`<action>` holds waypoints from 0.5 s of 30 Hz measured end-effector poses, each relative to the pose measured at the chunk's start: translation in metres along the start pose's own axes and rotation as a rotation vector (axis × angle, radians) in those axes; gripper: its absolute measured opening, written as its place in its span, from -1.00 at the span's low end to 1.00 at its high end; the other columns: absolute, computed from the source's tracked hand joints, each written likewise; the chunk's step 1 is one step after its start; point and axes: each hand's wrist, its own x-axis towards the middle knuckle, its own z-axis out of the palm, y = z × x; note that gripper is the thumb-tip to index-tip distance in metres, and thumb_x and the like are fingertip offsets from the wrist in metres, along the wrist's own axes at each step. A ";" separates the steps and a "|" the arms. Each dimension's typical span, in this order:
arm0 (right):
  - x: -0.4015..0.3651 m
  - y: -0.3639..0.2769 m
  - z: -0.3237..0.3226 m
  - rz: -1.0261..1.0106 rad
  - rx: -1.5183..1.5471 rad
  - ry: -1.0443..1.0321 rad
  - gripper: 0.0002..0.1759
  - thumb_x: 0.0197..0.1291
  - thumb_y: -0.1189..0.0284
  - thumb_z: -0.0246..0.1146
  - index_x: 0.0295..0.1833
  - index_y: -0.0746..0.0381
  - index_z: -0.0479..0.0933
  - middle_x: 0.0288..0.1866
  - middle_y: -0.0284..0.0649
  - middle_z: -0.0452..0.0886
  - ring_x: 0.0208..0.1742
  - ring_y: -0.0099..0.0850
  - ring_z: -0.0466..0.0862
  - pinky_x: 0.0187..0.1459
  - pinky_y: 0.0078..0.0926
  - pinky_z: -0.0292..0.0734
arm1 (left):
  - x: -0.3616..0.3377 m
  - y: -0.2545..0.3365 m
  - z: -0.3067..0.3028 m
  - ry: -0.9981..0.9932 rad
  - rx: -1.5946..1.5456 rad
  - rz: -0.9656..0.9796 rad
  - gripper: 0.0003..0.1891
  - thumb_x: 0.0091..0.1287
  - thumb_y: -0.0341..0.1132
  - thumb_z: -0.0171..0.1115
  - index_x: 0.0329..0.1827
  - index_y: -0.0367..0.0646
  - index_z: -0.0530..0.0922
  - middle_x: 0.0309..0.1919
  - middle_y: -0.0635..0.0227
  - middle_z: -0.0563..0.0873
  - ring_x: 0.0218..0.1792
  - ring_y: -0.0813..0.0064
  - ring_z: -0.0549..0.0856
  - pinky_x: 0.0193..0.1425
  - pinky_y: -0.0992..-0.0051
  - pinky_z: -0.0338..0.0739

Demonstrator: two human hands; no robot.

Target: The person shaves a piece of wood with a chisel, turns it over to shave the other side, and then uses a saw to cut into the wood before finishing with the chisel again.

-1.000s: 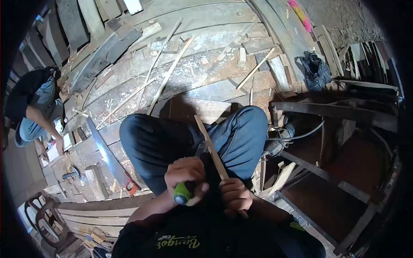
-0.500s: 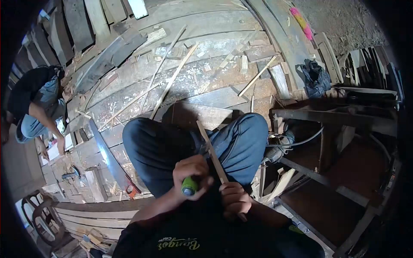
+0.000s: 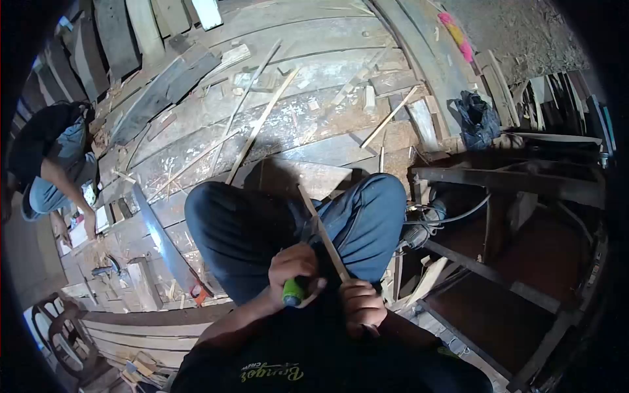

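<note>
I sit with my knees in blue jeans (image 3: pixel 239 226) drawn up in front of me. My left hand (image 3: pixel 293 268) is closed round a tool with a green handle (image 3: pixel 293 292); its working end lies hidden against the wood. My right hand (image 3: pixel 360 304) grips the near end of a thin wooden strip (image 3: pixel 322 232). The strip slants up and away to the left between my knees. The two hands are close together, just above my lap.
Planks, thin slats (image 3: pixel 259 124) and wood scraps litter the wooden floor ahead. A handsaw (image 3: pixel 167 245) lies at my left. Another person (image 3: pixel 52 164) crouches at far left. A dark wooden frame (image 3: pixel 511 177), a power tool with cable (image 3: pixel 426 219) and a blue bag (image 3: pixel 478 118) stand to the right.
My left hand with the green-handled tool has shifted slightly right along the strip, closer to my right hand. The view has moved a little. The person at left has barely moved.
</note>
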 end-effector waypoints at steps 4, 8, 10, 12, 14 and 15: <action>0.005 -0.005 -0.008 0.063 0.031 -0.076 -0.75 0.14 0.44 0.31 -0.50 0.22 0.40 -0.60 -0.24 0.42 -0.62 -0.30 0.45 -0.38 -0.15 0.51 | 0.008 0.016 0.002 0.034 -0.036 -0.042 -0.77 0.12 -0.46 0.43 -0.47 -0.19 0.46 -0.60 0.35 0.50 -0.60 0.36 0.53 -0.45 0.41 0.38; 0.004 -0.007 -0.006 0.052 0.018 -0.080 -0.75 0.18 0.42 0.32 -0.44 0.22 0.39 -0.59 -0.24 0.42 -0.63 -0.32 0.44 -0.45 -0.20 0.44 | 0.003 -0.005 0.004 0.031 -0.071 0.035 -0.77 0.08 -0.50 0.41 -0.47 -0.18 0.45 -0.62 0.34 0.47 -0.61 0.35 0.51 -0.49 0.41 0.35; 0.007 -0.001 -0.004 0.025 0.045 -0.103 -0.75 0.17 0.43 0.33 -0.42 0.21 0.39 -0.59 -0.25 0.41 -0.64 -0.33 0.41 -0.48 -0.22 0.41 | 0.001 -0.012 0.004 0.011 0.062 -0.003 -0.77 0.09 -0.50 0.40 -0.47 -0.17 0.43 -0.62 0.34 0.47 -0.61 0.35 0.52 -0.51 0.40 0.33; 0.008 -0.001 -0.003 0.019 0.064 -0.124 -0.76 0.17 0.43 0.34 -0.39 0.21 0.39 -0.59 -0.27 0.40 -0.66 -0.34 0.39 -0.50 -0.24 0.38 | 0.007 0.010 0.005 0.006 0.026 0.010 -0.78 0.16 -0.48 0.38 -0.47 -0.17 0.44 -0.63 0.36 0.49 -0.63 0.39 0.50 -0.53 0.43 0.33; 0.013 0.002 -0.002 0.006 0.091 -0.172 -0.78 0.15 0.48 0.33 -0.37 0.19 0.38 -0.59 -0.31 0.36 -0.68 -0.37 0.36 -0.54 -0.25 0.34 | 0.018 0.029 0.005 0.006 -0.120 0.079 -0.79 0.22 -0.43 0.34 -0.49 -0.18 0.45 -0.65 0.37 0.51 -0.65 0.43 0.49 -0.56 0.46 0.31; 0.010 0.002 -0.001 0.013 0.090 -0.167 -0.78 0.15 0.48 0.33 -0.37 0.19 0.38 -0.59 -0.31 0.36 -0.68 -0.37 0.36 -0.54 -0.25 0.34 | 0.014 0.022 0.004 0.005 -0.122 0.071 -0.79 0.22 -0.43 0.34 -0.49 -0.18 0.45 -0.65 0.37 0.51 -0.65 0.43 0.49 -0.56 0.46 0.31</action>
